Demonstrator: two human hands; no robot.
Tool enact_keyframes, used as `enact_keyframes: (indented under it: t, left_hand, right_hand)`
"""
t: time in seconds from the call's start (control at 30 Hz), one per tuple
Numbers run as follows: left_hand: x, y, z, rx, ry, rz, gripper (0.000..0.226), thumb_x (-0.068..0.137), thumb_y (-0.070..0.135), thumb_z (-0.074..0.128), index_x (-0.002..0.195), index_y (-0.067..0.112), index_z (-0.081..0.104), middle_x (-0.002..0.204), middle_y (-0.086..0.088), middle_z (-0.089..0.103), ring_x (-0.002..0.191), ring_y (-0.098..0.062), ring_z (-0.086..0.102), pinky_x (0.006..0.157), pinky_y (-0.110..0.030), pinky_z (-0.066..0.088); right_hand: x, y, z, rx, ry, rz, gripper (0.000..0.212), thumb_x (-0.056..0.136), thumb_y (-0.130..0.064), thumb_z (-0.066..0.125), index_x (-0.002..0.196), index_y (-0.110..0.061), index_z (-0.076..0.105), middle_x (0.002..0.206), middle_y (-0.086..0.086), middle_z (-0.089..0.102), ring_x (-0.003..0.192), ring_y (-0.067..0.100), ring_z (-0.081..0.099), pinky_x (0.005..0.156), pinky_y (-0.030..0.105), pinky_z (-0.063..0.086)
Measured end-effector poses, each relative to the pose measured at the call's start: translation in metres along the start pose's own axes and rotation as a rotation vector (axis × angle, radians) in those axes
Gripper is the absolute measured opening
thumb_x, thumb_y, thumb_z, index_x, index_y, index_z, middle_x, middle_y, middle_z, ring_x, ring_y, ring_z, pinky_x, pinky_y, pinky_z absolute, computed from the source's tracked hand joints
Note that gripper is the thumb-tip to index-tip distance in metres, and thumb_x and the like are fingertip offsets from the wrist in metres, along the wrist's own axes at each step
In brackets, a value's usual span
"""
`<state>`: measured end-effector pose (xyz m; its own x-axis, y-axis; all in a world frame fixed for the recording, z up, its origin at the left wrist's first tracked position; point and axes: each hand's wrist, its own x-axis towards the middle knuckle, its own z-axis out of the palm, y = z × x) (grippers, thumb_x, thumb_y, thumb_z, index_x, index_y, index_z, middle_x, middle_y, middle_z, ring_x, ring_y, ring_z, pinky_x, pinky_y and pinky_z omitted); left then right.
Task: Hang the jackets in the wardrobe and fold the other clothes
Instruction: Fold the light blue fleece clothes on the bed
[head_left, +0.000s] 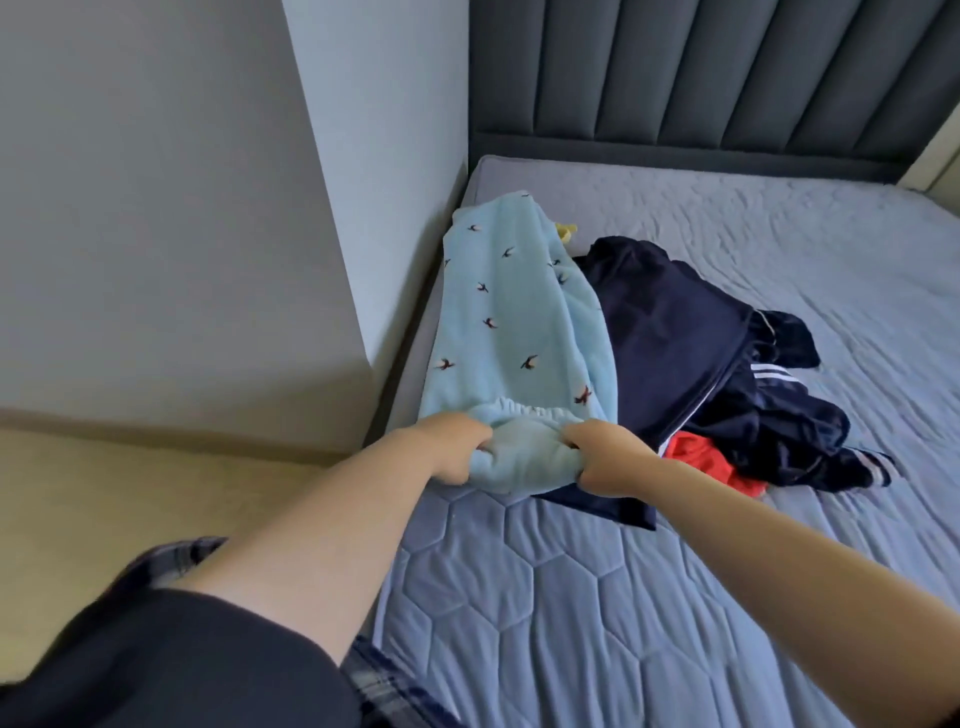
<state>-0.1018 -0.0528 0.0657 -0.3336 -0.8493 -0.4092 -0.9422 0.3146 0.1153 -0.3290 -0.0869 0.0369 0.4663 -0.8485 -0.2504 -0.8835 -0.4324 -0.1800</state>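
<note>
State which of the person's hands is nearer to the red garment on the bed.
Right. The right hand grips the light blue garment just beside the red garment; the left hand grips it farther away.

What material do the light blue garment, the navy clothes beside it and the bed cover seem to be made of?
The light blue garment, held by both hands, looks like soft fleece or brushed cotton: matte, fuzzy surface, gathered elastic waistband. The navy clothes seem a smooth synthetic sportswear fabric with a faint sheen and white stripes. The bed cover looks like quilted cotton or polyester, matte, stitched in hexagons.
</note>
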Motion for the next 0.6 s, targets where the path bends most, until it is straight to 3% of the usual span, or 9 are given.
enact_keyframes:
  t: [0.07, 0.13, 0.2, 0.3, 0.4, 0.5, 0.6]
  left_hand:
    - [-0.001, -0.001, 0.019, -0.053, -0.075, -0.032, 0.023, 0.08, 0.01, 0.061, 0.082, 0.024, 0.043, 0.097, -0.006, 0.057, 0.085, -0.026, 0.054, 0.056, -0.028, 0.034]
    - [-0.005, -0.004, 0.029, -0.131, -0.207, -0.072, 0.02, 0.077, 0.009, 0.063, 0.086, 0.021, 0.05, 0.102, -0.011, 0.059, 0.089, -0.027, 0.057, 0.061, -0.03, 0.042]
    - [-0.01, -0.009, 0.031, -0.189, -0.375, -0.104, 0.033, 0.073, 0.007, 0.063, 0.103, 0.02, 0.056, 0.106, -0.008, 0.058, 0.094, -0.028, 0.057, 0.067, -0.032, 0.046]
    - [-0.019, -0.016, 0.031, -0.329, -0.623, -0.101, 0.044, 0.074, 0.003, 0.065, 0.114, 0.021, 0.057, 0.11, -0.01, 0.059, 0.094, -0.03, 0.057, 0.067, -0.03, 0.047]
    - [-0.029, -0.03, 0.033, -0.648, -0.749, -0.1, 0.045, 0.079, -0.008, 0.059, 0.119, 0.015, 0.058, 0.118, -0.019, 0.062, 0.1, -0.034, 0.06, 0.076, -0.036, 0.054]
    - [-0.032, -0.059, 0.027, -0.985, -0.503, -0.115, 0.04, 0.08, -0.009, 0.058, 0.115, 0.01, 0.063, 0.111, -0.018, 0.066, 0.101, -0.033, 0.063, 0.082, -0.038, 0.054]
    - [-0.02, -0.083, 0.015, -1.287, 0.14, -0.194, 0.03, 0.079, -0.002, 0.066, 0.104, 0.013, 0.067, 0.101, -0.008, 0.07, 0.098, -0.026, 0.066, 0.084, -0.029, 0.053]
  right_hand:
    - [-0.007, -0.005, 0.014, -0.013, -0.038, -0.004, 0.019, 0.07, -0.012, 0.051, 0.076, -0.027, 0.042, 0.076, -0.006, 0.049, 0.072, 0.021, 0.048, 0.059, 0.028, 0.037]
    - [-0.01, -0.01, 0.019, 0.004, -0.131, -0.006, 0.012, 0.069, -0.011, 0.05, 0.075, -0.021, 0.047, 0.072, -0.004, 0.051, 0.072, 0.022, 0.049, 0.054, 0.028, 0.035]
    - [-0.011, -0.02, 0.016, 0.022, -0.319, -0.015, 0.017, 0.068, -0.009, 0.049, 0.078, -0.02, 0.058, 0.073, -0.001, 0.057, 0.074, 0.022, 0.053, 0.053, 0.027, 0.036]
    - [-0.007, -0.035, 0.01, 0.066, -0.655, -0.01, 0.025, 0.065, -0.011, 0.055, 0.071, -0.035, 0.057, 0.076, -0.008, 0.059, 0.077, 0.019, 0.056, 0.061, 0.029, 0.043]
    - [-0.001, -0.04, 0.0, 0.049, -0.807, -0.005, 0.03, 0.061, -0.013, 0.061, 0.076, -0.039, 0.055, 0.083, -0.011, 0.06, 0.081, 0.014, 0.056, 0.066, 0.03, 0.045]
    - [0.014, -0.032, -0.022, 0.083, -0.697, 0.028, 0.034, 0.049, -0.022, 0.061, 0.082, -0.03, 0.058, 0.086, -0.003, 0.062, 0.086, 0.022, 0.059, 0.071, 0.033, 0.047]
    - [0.04, -0.021, -0.051, 0.169, -0.376, 0.137, 0.027, 0.052, -0.021, 0.062, 0.077, -0.014, 0.057, 0.074, 0.004, 0.056, 0.069, 0.022, 0.05, 0.058, 0.029, 0.037]
